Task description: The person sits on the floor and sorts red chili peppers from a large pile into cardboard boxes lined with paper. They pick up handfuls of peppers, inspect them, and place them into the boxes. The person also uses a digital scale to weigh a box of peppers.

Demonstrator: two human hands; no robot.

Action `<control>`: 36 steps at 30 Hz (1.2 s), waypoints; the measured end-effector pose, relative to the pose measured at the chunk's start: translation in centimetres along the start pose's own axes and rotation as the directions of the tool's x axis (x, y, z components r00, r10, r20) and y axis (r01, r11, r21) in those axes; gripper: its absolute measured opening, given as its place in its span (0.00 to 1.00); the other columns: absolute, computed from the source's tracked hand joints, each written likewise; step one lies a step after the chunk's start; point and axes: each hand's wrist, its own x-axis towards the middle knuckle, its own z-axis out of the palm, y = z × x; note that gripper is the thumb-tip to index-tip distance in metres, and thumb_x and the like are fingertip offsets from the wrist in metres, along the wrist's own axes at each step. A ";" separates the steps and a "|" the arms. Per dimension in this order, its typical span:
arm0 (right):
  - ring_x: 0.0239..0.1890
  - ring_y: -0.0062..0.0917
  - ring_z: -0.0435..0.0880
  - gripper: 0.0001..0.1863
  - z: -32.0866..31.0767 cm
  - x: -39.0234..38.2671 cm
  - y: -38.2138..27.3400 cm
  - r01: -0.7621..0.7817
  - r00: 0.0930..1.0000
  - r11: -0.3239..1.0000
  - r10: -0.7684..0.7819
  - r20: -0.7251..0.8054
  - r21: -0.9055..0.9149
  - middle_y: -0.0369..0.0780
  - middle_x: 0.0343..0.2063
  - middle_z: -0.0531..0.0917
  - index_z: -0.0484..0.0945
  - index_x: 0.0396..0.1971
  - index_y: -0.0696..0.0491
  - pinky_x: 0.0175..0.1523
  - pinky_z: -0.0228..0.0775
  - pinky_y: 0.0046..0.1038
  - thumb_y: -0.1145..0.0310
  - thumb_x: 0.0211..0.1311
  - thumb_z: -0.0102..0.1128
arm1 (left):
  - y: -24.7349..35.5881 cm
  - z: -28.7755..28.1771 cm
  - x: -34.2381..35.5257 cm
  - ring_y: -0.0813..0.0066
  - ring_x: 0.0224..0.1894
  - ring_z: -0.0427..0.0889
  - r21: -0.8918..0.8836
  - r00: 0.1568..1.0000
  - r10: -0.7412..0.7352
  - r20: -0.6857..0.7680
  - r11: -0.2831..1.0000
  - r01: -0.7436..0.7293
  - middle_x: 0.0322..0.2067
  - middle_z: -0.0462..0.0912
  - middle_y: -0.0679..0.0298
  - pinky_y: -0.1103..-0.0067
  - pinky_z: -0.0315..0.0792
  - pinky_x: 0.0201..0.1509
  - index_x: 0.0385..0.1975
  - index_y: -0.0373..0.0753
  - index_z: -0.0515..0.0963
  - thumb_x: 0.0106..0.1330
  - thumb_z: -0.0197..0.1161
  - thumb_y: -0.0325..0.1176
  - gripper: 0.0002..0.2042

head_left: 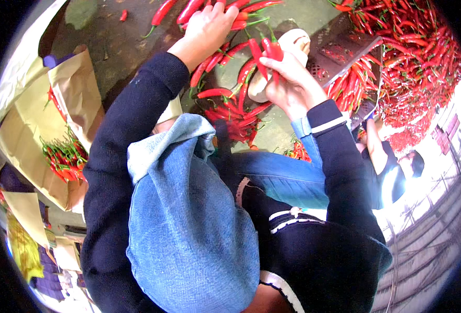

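Several red chili peppers (pixel 272 51) with green stems stand up from my right hand (pixel 294 86), its thumb and fingers closed around them. Up and to the left, my left hand (pixel 208 32) has its fingers curled down over other long chili peppers (pixel 189 11) on the ground; its fingertips are partly hidden among them. Below it, more loose peppers (pixel 214 93) lie on the floor. A looser heap of red peppers (pixel 239 121) sits nearer to my body. Beside my right hand is a pale shoe (pixel 293 43).
A brown crate (pixel 337 39) and a tray of peppers (pixel 353 83) stand to the right, before a large pepper pile (pixel 418 62). At left, an open paper-lined box (pixel 24 125) contains bundled peppers (pixel 66 159). Another person's arm (pixel 376 143) shows at right.
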 end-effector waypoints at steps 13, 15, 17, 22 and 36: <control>0.17 0.17 0.74 0.09 2.2 -2.2 2.1 -0.126 0.991 0.986 0.122 -0.047 -0.112 0.34 0.16 0.75 0.71 0.33 0.55 0.22 0.65 0.21 0.68 0.54 0.57 | -1.1 -5.8 -0.7 0.72 0.41 0.73 -0.781 0.966 -0.123 0.227 0.569 0.256 0.37 0.76 0.60 0.78 0.66 0.48 0.43 0.34 0.69 0.48 0.59 0.24 0.19; 0.21 0.18 0.75 0.11 5.9 -0.8 -0.1 0.069 0.990 0.998 -0.069 -0.121 -0.003 0.35 0.23 0.77 0.72 0.34 0.56 0.25 0.67 0.20 0.66 0.55 0.57 | -2.0 -5.0 -1.9 0.77 0.42 0.71 -0.955 0.974 -0.061 0.219 0.191 0.227 0.40 0.75 0.65 0.80 0.65 0.50 0.47 0.35 0.67 0.47 0.60 0.22 0.23; 0.27 0.21 0.79 0.14 9.1 1.5 -1.5 0.235 0.972 0.968 -0.233 -0.032 0.088 0.37 0.28 0.78 0.72 0.40 0.58 0.30 0.72 0.22 0.72 0.52 0.53 | -0.3 -6.5 -2.9 0.79 0.48 0.68 -0.965 0.960 -0.093 0.264 -0.026 0.263 0.47 0.71 0.68 0.80 0.62 0.55 0.55 0.37 0.60 0.50 0.60 0.22 0.29; 0.23 0.34 0.80 0.20 13.3 4.4 -4.3 0.408 0.908 0.463 -0.115 0.404 -0.787 0.46 0.20 0.79 0.74 0.34 0.59 0.28 0.73 0.31 0.59 0.45 0.55 | -2.8 -5.4 -6.1 0.77 0.37 0.77 -0.908 0.857 -0.317 0.407 -0.042 0.416 0.38 0.77 0.64 0.80 0.73 0.39 0.48 0.35 0.68 0.56 0.63 0.34 0.21; 0.40 0.43 0.77 0.27 4.7 6.7 -2.9 0.027 0.835 0.764 -0.372 -0.405 -0.645 0.50 0.35 0.78 0.68 0.43 0.60 0.46 0.68 0.37 0.53 0.51 0.57 | -8.9 -7.8 -7.3 0.76 0.37 0.75 -0.893 0.732 -0.678 0.064 0.289 0.346 0.36 0.75 0.65 0.80 0.70 0.43 0.46 0.35 0.66 0.47 0.63 0.25 0.23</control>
